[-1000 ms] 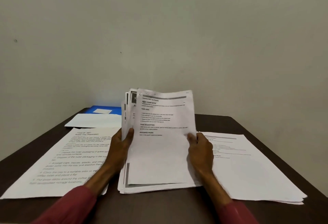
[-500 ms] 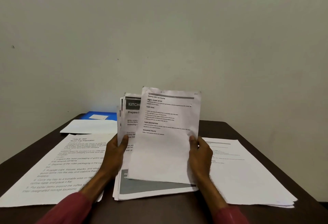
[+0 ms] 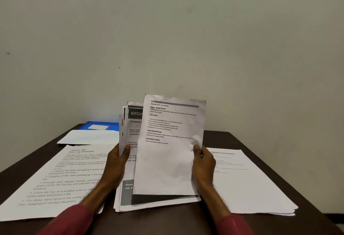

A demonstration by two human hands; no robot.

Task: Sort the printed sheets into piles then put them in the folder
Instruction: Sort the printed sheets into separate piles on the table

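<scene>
Your right hand pinches the front sheet at its right edge, thumb on the printed face, and holds it a little apart from the rest. Your left hand grips the stack upright, thumb laid across the front. I'd judge this is the moment to read the heading and pick a pile. The grey header bar looks like the one on the right pile, though that print is too faint to be sure. Draw the sheet off sideways rather than up, so the page behind doesn't follow. Clamp the left thumb firmly or the stack will fan. Lay the sheet square, edge to edge, because tidy piles slide into a folder more easily.

Around you: a dark brown table set against a plain pale wall. The left pile, in larger print, lies just beside your left forearm. The blue folder waits at the far left, with a white sheet in front of it.
</scene>
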